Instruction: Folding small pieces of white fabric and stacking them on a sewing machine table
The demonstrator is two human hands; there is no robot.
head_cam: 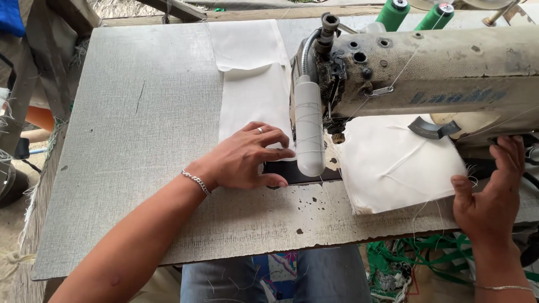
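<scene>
Seen from the head camera: left hand [247, 160] laid flat, fingers spread, pressing a strip of white cloth [252, 95] onto the grey table [129, 140] just beside the needle area of a worn sewing machine [426, 67], gripping nothing. Ring on one finger, chain bracelet [196, 181] at the wrist. Right hand [494, 193] open, fingers up, resting against the right edge of a folded white cloth stack [393, 163] under the machine arm, not clasped round it. Two green thread spools [415, 14] behind the machine.
</scene>
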